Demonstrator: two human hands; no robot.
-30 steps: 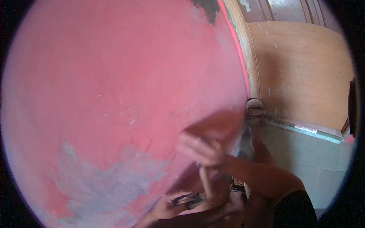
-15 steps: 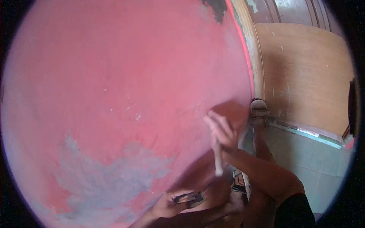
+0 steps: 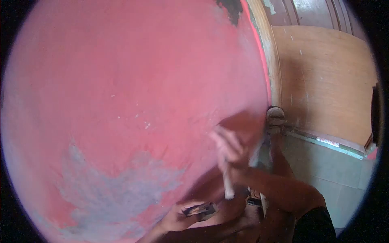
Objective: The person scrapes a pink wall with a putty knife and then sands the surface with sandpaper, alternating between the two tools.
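In the head view, a big red-painted wall [image 3: 121, 81] is filling most of the frame, with grey patches of bare plaster [image 3: 109, 190] showing through low on the left and a dark chipped spot [image 3: 231, 8] at the far top. The right hand [image 3: 229, 148] is pressing a reddish-brown sheet of sandpaper [image 3: 243, 123] flat against the wall at its right edge; the hand is blurred, the fingers are lying spread along the sheet, and a pale stick-like piece [image 3: 227, 182] is hanging down from the palm. Whether those fingers are clasping the piece I cannot tell. Lower and nearer, the left hand [image 3: 178, 218] is curling its fingers around a small dark flat object [image 3: 200, 210], too dim to identify. Right of the wall, a worn wooden frame [image 3: 267, 60] is running upward, with a plywood panel [image 3: 328, 81] beyond it. A sandalled foot [image 3: 275, 115] is standing just beside the sandpaper, on a pale tiled floor [image 3: 324, 174], crowding the corner.
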